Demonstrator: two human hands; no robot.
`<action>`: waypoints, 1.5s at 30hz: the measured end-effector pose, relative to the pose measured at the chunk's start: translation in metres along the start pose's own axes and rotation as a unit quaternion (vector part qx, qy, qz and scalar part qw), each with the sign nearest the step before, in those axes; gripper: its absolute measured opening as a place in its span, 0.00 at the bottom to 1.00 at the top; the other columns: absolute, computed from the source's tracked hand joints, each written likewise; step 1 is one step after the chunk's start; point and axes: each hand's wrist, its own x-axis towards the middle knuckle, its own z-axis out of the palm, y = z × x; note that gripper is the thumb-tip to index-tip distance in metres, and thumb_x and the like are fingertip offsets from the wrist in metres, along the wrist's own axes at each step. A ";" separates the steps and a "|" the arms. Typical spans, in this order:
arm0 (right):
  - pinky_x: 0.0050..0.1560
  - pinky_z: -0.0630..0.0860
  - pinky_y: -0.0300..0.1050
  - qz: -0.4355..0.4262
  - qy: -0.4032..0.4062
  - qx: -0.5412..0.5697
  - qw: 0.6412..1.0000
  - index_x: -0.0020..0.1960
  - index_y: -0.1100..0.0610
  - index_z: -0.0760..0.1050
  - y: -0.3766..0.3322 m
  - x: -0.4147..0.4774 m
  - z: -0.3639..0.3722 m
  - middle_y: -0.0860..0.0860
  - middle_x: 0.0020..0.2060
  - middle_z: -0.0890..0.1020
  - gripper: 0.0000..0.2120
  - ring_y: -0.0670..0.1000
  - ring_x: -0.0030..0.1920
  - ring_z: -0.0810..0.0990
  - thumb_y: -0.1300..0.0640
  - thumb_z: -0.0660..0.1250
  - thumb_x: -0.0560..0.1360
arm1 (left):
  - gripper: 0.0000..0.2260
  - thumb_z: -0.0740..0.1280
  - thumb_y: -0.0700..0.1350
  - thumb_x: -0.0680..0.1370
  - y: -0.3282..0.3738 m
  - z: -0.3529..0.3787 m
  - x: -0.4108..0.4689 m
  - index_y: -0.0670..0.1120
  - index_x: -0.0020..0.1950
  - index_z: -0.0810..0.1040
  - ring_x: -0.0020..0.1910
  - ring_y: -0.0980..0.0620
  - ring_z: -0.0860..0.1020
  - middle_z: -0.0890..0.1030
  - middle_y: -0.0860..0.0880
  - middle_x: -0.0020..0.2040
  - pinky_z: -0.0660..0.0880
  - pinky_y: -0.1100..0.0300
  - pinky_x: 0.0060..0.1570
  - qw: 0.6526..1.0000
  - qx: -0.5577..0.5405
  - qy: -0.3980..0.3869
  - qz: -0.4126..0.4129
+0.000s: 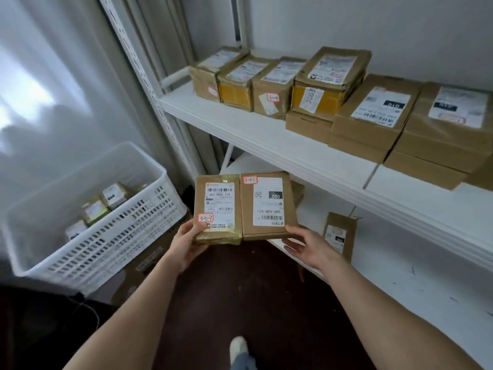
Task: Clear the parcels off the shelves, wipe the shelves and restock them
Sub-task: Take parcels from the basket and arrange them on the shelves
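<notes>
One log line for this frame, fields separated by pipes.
left hand grips gold-taped brown parcel | right hand touches plain brown cardboard parcel | white plastic basket holds parcels

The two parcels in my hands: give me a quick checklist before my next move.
1. Left hand grips taped parcel, thumb on top: ok.
2. Right hand holds brown parcel firmly: not ok, it only touches the near corner.
3. White basket has room: ok.
4. Lower shelf cleared: not ok, an upright parcel stands there.
5. Upper shelf cleared: not ok, boxed parcels line it.
</notes>
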 end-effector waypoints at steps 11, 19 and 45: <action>0.54 0.76 0.46 -0.035 -0.037 -0.073 0.996 0.48 0.51 0.77 0.001 -0.004 0.117 0.52 0.48 0.81 0.05 0.55 0.51 0.80 0.60 0.70 0.74 | 0.17 0.69 0.43 0.76 0.026 -0.091 -0.040 0.49 0.64 0.73 0.55 0.47 0.81 0.81 0.44 0.57 0.80 0.56 0.46 0.995 -0.077 0.039 0.049; 0.47 0.78 0.45 -0.019 -0.039 -0.100 0.994 0.49 0.54 0.76 0.037 0.022 0.239 0.55 0.52 0.79 0.07 0.55 0.51 0.80 0.58 0.72 0.73 | 0.27 0.75 0.48 0.71 0.053 -0.201 -0.034 0.49 0.68 0.71 0.57 0.46 0.80 0.80 0.45 0.59 0.76 0.48 0.59 0.991 -0.093 0.086 0.049; 0.50 0.80 0.49 0.021 -0.049 -0.228 0.972 0.57 0.58 0.75 0.029 0.244 0.540 0.55 0.49 0.78 0.15 0.53 0.53 0.78 0.57 0.73 0.73 | 0.17 0.67 0.56 0.76 0.165 -0.387 0.160 0.49 0.61 0.74 0.54 0.45 0.78 0.79 0.43 0.56 0.76 0.52 0.53 0.967 -0.090 0.234 -0.035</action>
